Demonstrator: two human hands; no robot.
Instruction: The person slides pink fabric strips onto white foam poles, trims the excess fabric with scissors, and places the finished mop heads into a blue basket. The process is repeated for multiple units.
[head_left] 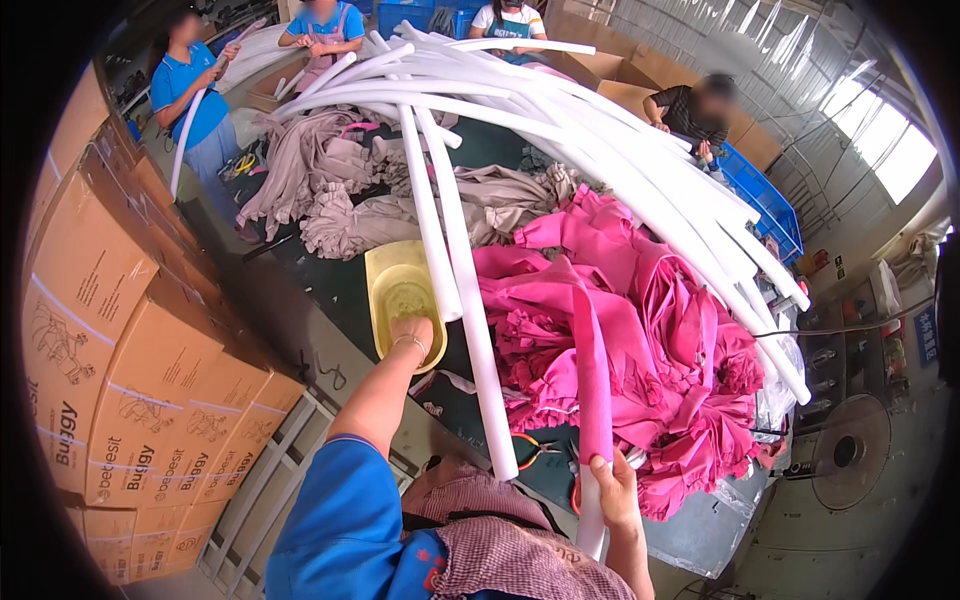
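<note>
My left hand (412,330) reaches down into a yellow plastic basin (378,262); its fingers are too indistinct to read. In my right hand (617,488) is a white foam tube (592,520), held upright near its lower end. A pink fabric sleeve (594,390) covers the upper stretch of that tube, its edge at my thumb. Behind it spreads a large heap of pink fabric pieces (660,330). Two other white foam tubes (478,350) slant down between the basin and the heap.
Many white foam tubes (560,110) lie piled across the dark table. Grey-beige fabric (350,215) is heaped behind the basin. Orange-handled pliers (535,448) lie near the front edge. Stacked cartons (150,400) stand left, a fan (850,450) right. Several people work around the far side.
</note>
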